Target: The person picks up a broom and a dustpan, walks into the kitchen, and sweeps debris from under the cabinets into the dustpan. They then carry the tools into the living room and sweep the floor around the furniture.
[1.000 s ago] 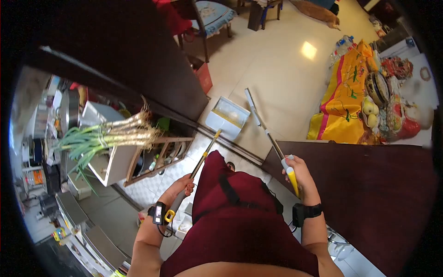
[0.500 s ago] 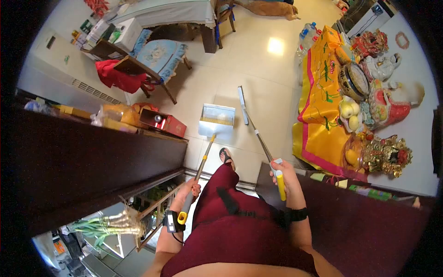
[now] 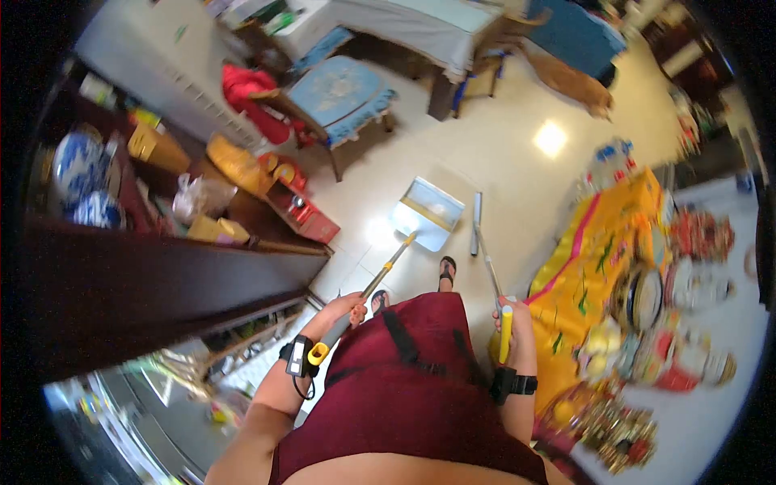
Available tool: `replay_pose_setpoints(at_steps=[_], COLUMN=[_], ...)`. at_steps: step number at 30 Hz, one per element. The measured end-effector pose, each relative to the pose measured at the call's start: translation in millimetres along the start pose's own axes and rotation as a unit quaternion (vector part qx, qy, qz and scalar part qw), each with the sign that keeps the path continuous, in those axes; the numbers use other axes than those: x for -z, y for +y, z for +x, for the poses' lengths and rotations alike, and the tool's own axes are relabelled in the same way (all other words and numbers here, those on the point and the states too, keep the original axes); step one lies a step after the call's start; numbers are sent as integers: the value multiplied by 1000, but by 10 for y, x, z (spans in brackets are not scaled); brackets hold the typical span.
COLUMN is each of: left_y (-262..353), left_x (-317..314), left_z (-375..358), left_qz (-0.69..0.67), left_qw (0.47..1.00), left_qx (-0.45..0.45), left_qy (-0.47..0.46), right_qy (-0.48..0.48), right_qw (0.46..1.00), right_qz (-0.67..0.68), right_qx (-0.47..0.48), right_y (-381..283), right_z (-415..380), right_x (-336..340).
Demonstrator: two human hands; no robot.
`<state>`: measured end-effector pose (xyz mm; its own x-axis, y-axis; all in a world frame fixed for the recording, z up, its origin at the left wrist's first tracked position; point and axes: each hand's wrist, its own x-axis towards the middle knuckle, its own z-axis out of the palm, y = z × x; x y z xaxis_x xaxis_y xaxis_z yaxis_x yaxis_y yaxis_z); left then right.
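My left hand [image 3: 347, 310] is wrapped round the grey and yellow handle of a long-handled dustpan [image 3: 428, 217], whose pale pan lies on the floor ahead of my feet. In my right hand [image 3: 511, 317] is the yellow-ended handle of a long tool with a narrow grey head [image 3: 477, 225]. That head rests on the floor just right of the pan, apart from it. Both shafts slant forward and down from my hands.
A chair with a blue cushion [image 3: 341, 93] and a table [image 3: 404, 28] stand ahead. A brown animal [image 3: 570, 79] lies beyond. Figurines and a yellow cloth [image 3: 602, 242] are at right. A dark cabinet [image 3: 178, 283] with a red box [image 3: 303, 212] is at left.
The view has turned and moved forward, so the room appears shifted and tilted. A second foot now shows. Both hands still hold their tools, which have moved along with me.
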<state>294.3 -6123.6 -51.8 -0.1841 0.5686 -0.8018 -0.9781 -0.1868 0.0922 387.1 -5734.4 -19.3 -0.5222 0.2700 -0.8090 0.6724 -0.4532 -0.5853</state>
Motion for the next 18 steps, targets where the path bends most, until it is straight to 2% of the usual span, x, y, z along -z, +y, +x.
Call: replay_pose_setpoints(at_steps=[2, 3, 4, 6, 8, 9, 10, 12, 15, 18], left_y=[-36, -108, -162, -197, -208, -216, -246, -223, -126, 52], left_x=[-273, -281, -394, -667, -821, -910, -914, -1066, -1294, -1458], left_z=[76, 210, 292, 380, 560, 658, 754, 832, 913, 998], left_qz=[-59, -18, -42, -26, 70, 45, -29, -76, -38, -45], left_qw=[998, 998, 994, 989, 981, 980, 985, 982, 978, 979], left_qx=[-19, -63, -93, -145, -177, -175, -166, -169, -183, -180], left_qy=[-15, -17, -35, 1, 34, 79, 20, 34, 90, 79], right_qy=[-24, -16, -13, -42, -91, -97, -110, -121, -135, -150], right_qw=[998, 997, 994, 992, 982, 977, 971, 962, 962, 963], right_qz=[-52, -79, -107, -111, -153, -179, -198, -222, -203, -182], right_qx=[4, -1, -5, -53, -56, -60, -74, -103, -125, -134], right_y=[-331, -508, -688, -1051, -1363, -1522, -1654, -1872, -2142, -2336], right_z=[246, 324, 397, 641, 862, 957, 1114, 1401, 1540, 1639], right_x=[125, 190, 257, 433, 578, 616, 668, 742, 650, 582])
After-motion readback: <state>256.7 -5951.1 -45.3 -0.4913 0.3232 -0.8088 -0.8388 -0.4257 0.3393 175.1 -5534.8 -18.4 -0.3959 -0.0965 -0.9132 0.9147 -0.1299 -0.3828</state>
